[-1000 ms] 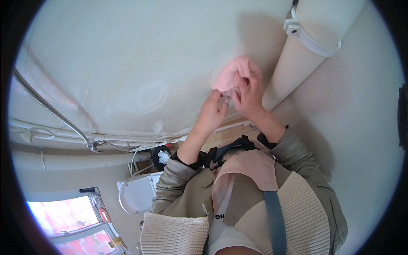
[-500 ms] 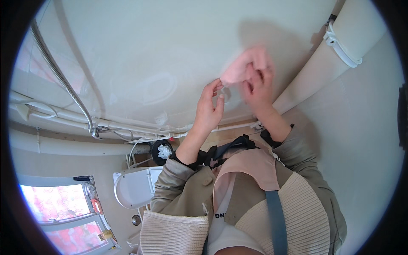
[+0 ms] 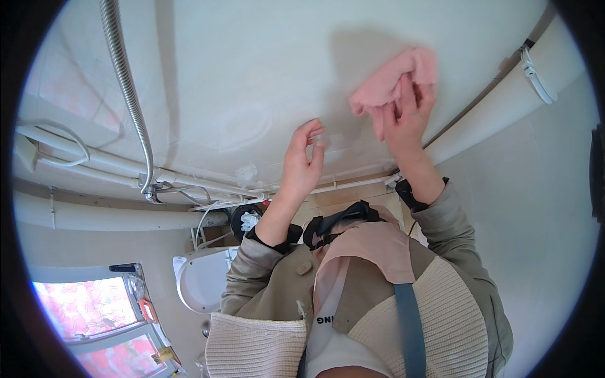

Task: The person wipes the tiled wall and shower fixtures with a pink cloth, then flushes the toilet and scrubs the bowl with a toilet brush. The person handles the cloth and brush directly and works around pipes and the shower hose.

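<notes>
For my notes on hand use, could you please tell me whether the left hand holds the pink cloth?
No, the right hand holds the pink cloth, and the left hand is apart from it.

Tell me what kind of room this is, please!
Probably a bathroom. On the left there's what looks like a white toilet, a bendy metal hose like a shower's, and a black bin with crumpled white stuff in it.
</notes>
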Tool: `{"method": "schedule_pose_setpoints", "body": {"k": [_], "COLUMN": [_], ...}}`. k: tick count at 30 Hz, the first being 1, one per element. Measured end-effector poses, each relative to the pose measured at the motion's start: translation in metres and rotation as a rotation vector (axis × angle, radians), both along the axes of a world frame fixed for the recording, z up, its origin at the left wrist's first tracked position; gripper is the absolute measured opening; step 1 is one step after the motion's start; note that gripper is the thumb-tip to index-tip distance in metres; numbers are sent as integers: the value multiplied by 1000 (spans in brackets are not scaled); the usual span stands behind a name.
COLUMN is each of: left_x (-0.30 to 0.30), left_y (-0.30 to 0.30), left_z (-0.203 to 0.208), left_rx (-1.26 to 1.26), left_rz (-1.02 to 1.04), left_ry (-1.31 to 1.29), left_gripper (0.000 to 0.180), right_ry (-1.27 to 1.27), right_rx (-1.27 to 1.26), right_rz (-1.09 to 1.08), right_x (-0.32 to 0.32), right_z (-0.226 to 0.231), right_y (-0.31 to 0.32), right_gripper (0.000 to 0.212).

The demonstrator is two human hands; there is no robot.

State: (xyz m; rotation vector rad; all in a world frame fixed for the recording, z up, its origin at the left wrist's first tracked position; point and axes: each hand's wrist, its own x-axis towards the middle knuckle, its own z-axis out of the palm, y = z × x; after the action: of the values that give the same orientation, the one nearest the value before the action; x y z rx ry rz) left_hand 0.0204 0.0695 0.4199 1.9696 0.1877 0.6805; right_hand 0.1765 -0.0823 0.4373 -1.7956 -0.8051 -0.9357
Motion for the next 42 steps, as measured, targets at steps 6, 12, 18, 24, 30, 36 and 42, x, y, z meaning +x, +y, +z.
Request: {"method": "schedule_pose_setpoints", "body": {"k": [6, 12, 18, 24, 30, 36, 42], "left_x": [-21, -40, -57, -73, -90, -105, -59], "left_y": [25, 47, 67, 84, 92, 90, 92], "left_z": [-5, -7, -12, -15, -5, -6, -32], "left_rx": [-9, -6, -31, -60, -8, 636, 768], "left_rz": [27, 62, 97, 135, 216, 452, 428], "left_ry": [3, 0, -53, -51, -85, -271, -353], "left_gripper": [41, 40, 38, 32, 38, 66, 75], "right_ry": [-259, -156, -245, -405, -406, -441, -216], "right_rx": [-207, -193, -188, -231, -236, -379, -420], "right_rz": [133, 155, 100, 228, 188, 335, 540], "right_x": [-40, -49, -71, -91, -105, -126, -134], "right_z": [-43, -11, -8, -19, 29, 29, 19], "right_y": [35, 56, 90, 112, 143, 161, 147], "right_gripper": [42, 42, 42, 39, 39, 40, 41]}}
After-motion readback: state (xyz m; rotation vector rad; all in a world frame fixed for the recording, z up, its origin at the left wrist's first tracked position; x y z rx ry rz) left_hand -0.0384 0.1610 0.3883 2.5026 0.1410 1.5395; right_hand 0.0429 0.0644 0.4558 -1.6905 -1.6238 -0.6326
